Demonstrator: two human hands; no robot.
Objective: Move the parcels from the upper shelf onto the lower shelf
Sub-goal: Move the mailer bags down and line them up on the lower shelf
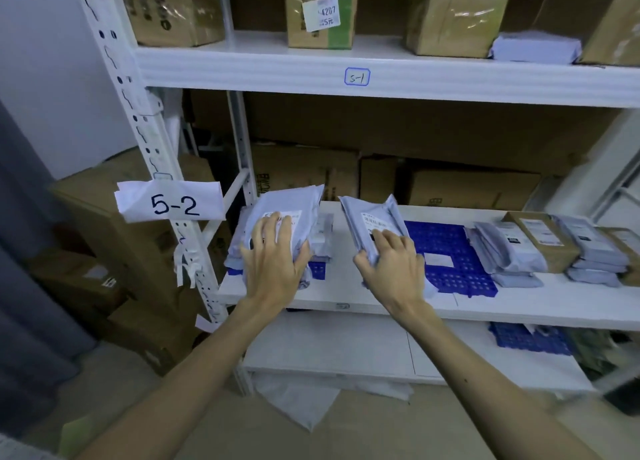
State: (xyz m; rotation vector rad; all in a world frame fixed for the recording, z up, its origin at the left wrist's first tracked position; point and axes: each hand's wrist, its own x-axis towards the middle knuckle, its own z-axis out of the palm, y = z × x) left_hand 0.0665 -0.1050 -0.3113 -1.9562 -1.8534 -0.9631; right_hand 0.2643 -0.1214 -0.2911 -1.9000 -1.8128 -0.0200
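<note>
Left hand (273,251): laid over the left parcel (289,203), fingers spread across its label and thumb hooked round its right edge, grasping it.
Right hand (391,265): fingers curled over the near end of the right parcel (372,217), grasping it.
Left parcel: grey plastic mailer, tilted up at the back, on top of a small pile of mailers at the left end of the middle shelf (519,309).
Right parcel: grey mailer with a white label, just beside the left one but apart from it, its far end raised; whether its near end touches the shelf cannot be told.
Blue mat (446,248): flat on the middle shelf, just right of the right hand.
Other parcels (512,248): stacked grey mailers and a brown box (543,239) further right on the same shelf.
Top shelf (242,68): carries cardboard boxes (320,9) and one grey mailer (535,47); marked "s-1".
Bottom shelf (329,352): white, below the hands, with a second blue mat (530,338) at its right.
Paper tag (169,201): reads "5-2", fixed to the rack post on the left.
</note>
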